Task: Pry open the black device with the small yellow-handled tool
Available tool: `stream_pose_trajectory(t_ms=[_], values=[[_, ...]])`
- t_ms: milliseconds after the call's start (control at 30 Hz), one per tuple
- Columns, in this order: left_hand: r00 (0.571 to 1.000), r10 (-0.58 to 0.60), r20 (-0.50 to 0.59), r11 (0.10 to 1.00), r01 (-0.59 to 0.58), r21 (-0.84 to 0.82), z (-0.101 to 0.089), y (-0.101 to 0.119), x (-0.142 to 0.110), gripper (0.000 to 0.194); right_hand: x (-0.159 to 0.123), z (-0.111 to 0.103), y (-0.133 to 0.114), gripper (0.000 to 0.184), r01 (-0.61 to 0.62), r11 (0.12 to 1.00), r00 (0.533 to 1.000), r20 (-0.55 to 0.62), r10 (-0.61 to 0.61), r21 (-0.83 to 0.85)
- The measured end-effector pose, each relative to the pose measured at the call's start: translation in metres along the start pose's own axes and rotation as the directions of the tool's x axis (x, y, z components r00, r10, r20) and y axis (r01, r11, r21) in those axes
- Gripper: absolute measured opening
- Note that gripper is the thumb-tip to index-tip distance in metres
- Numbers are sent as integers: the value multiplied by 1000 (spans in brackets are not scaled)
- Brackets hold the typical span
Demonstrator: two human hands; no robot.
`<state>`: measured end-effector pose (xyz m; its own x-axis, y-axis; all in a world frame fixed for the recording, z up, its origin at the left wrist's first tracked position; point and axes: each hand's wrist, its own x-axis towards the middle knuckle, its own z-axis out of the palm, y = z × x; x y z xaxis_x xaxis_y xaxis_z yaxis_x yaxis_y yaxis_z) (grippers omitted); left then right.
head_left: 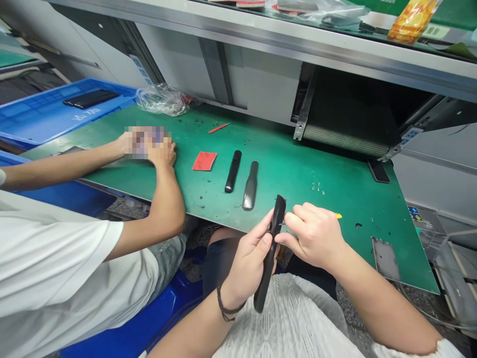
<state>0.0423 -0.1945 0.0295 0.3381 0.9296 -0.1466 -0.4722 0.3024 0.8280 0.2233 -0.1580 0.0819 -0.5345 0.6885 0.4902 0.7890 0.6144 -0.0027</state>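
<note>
My left hand (253, 253) is closed around a long black plastic handle-like piece (265, 278), held tilted above the table's front edge and my lap. Close against its upper part is my right hand (315, 233), with thumb and forefinger pinched together. A thin dark tip shows between those fingers and the piece; what it belongs to is hidden. A small yellow end (338, 216) shows just behind the right knuckles, and I cannot tell whether it is in the hand. Two similar black pieces, a narrow one (233, 171) and a broader one (250, 186), lie on the table to the left.
A red square sheet (204, 161) and a thin red tool (219, 128) lie on the green table (290, 164). At left, a co-worker's hands (162, 149) hold something blurred. Blue trays (33, 107) stand beyond. A phone-like slab (378, 171) is at right, under an overhead shelf (261, 37).
</note>
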Motion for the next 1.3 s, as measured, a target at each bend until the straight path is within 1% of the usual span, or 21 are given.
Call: stream_pose_trajectory(t_ms=[100,200,300,367,467,667,767,900,1067,1167,1233,1300], values=[[997,34,-66,998,-30,58,0,5,2,73,-5,4,-11,63,-16,998,999,35,14,56],[986,115,-124,986,-98,138,-2,8,6,66,-8,8,-22,68,-19,994,998,54,14,106],[966,194,-174,964,-155,214,-5,9,11,60,-12,11,-29,69,-12,993,997,77,3,117],[958,210,-195,960,-164,225,-6,10,13,58,-15,13,-32,67,-8,994,997,82,-1,108],[961,185,-206,972,-148,180,-6,11,16,59,-18,16,-35,64,0,997,998,65,-5,82],[973,146,-180,989,-144,25,0,12,21,58,-24,22,-37,61,29,998,999,15,-30,52],[974,143,-178,989,-149,-18,3,13,23,57,-27,23,-38,63,8,997,1000,20,-9,71],[971,155,-183,982,-172,-83,7,18,26,64,-30,23,-41,68,0,993,999,47,-5,116],[965,125,-230,975,-162,-150,11,27,29,70,-35,23,-47,72,6,987,996,87,-20,162],[950,131,-284,970,-182,-163,9,32,33,71,-40,25,-52,74,25,984,992,121,-47,176],[940,135,-313,963,-199,-182,7,33,36,70,-43,26,-54,69,32,986,990,133,-54,162],[934,127,-334,956,-205,-209,4,33,40,62,-45,28,-55,60,38,991,992,119,-53,126]])
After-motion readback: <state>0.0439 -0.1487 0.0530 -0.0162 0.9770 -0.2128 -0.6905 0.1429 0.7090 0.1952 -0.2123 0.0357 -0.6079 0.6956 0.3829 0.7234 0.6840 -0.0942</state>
